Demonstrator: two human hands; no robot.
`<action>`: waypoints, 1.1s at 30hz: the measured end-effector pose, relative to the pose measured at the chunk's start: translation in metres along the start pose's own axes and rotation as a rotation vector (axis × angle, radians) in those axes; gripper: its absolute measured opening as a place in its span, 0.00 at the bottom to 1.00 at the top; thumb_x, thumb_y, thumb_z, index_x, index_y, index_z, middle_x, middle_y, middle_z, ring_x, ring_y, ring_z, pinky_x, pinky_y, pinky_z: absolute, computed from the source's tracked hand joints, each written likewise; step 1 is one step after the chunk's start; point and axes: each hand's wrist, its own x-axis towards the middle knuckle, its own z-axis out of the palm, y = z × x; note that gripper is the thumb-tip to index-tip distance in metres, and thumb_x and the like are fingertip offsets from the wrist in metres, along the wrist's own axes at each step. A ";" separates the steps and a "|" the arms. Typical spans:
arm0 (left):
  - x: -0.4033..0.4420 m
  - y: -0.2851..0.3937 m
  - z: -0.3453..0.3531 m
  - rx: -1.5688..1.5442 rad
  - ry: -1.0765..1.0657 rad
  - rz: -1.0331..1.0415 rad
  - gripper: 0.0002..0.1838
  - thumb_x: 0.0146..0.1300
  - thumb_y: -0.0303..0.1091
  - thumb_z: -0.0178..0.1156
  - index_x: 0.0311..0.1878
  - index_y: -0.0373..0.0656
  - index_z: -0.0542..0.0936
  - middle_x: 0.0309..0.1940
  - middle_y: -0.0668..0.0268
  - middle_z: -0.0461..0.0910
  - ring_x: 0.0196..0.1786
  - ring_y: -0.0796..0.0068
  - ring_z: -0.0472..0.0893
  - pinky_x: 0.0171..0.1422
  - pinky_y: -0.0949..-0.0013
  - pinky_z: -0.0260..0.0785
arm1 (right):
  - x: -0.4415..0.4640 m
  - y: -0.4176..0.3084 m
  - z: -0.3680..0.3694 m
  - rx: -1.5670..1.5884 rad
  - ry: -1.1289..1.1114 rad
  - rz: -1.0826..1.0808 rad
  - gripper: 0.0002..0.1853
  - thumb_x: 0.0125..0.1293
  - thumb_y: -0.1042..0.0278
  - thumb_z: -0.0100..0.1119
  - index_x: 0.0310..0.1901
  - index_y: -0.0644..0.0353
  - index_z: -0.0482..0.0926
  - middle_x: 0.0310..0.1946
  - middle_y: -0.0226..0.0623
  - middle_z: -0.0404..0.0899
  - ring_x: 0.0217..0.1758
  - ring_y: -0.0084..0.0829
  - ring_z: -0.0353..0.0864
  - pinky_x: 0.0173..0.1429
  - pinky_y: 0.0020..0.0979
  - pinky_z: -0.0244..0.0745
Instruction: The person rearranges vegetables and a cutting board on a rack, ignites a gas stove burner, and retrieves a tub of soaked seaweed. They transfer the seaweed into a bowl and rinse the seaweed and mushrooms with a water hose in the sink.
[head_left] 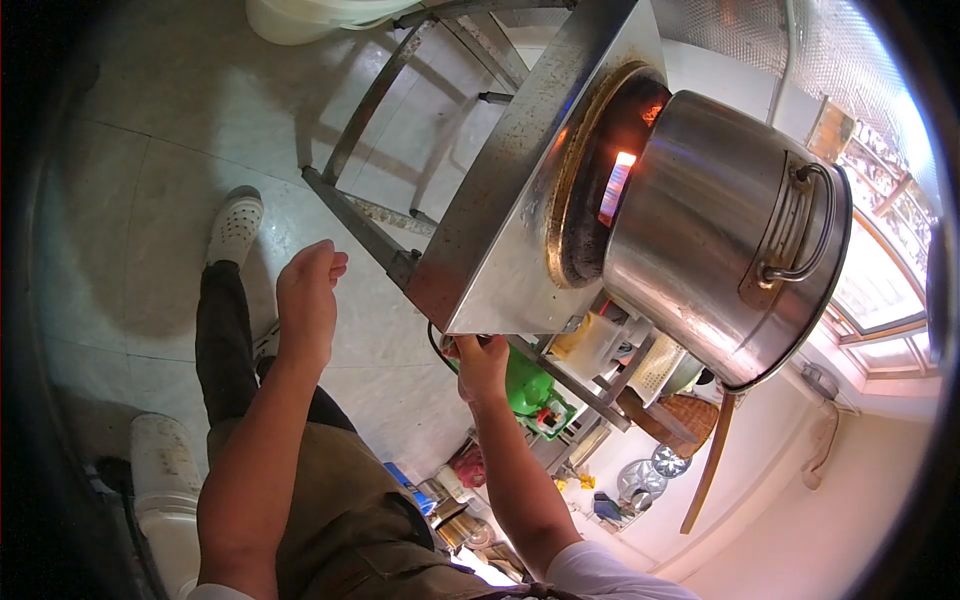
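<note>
A large steel stockpot (690, 230) with a looped side handle (815, 225) sits over the round burner (575, 190) of a metal stove (510, 290). An orange and blue flame (617, 188) burns under the pot. My right hand (483, 368) is at the stove's corner, its fingers closed at the edge and partly hidden; what they grip cannot be made out. Away from the stove, above the floor, my left hand (308, 300) is held up with its fingers curled in, and nothing shows in it.
A metal stand (350, 215) supports the stove. Below and beyond it are a green gas cylinder (528, 385) and a shelf with a white basket (657, 365). A long wooden stick (708, 465) shows beside the pot. White buckets (165, 470) stand at lower left.
</note>
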 end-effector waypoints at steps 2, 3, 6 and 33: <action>0.000 -0.002 -0.001 -0.009 -0.010 0.002 0.19 0.64 0.39 0.52 0.46 0.30 0.77 0.36 0.61 0.80 0.40 0.73 0.75 0.51 0.70 0.65 | 0.000 0.000 0.001 0.007 0.008 0.002 0.09 0.56 0.72 0.61 0.37 0.68 0.77 0.28 0.34 0.78 0.25 0.23 0.74 0.30 0.28 0.71; 0.000 -0.003 -0.001 -0.002 -0.004 -0.004 0.19 0.64 0.39 0.52 0.46 0.30 0.77 0.36 0.61 0.80 0.40 0.73 0.75 0.51 0.70 0.65 | 0.000 0.000 0.000 0.002 0.003 0.006 0.09 0.56 0.72 0.61 0.37 0.68 0.77 0.28 0.33 0.78 0.25 0.23 0.74 0.30 0.28 0.72; -0.001 -0.005 -0.001 0.017 0.008 -0.013 0.19 0.64 0.39 0.52 0.45 0.30 0.77 0.36 0.61 0.80 0.40 0.74 0.75 0.50 0.70 0.65 | 0.002 0.003 -0.002 -0.009 -0.002 0.012 0.10 0.56 0.72 0.61 0.38 0.67 0.77 0.28 0.33 0.78 0.25 0.23 0.74 0.30 0.28 0.72; 0.022 -0.039 -0.108 0.598 -0.081 0.186 0.17 0.65 0.39 0.50 0.45 0.34 0.78 0.32 0.58 0.80 0.38 0.68 0.79 0.44 0.68 0.70 | -0.016 0.019 -0.033 -0.071 -0.099 0.091 0.19 0.60 0.64 0.66 0.47 0.64 0.71 0.37 0.37 0.79 0.36 0.25 0.79 0.39 0.28 0.75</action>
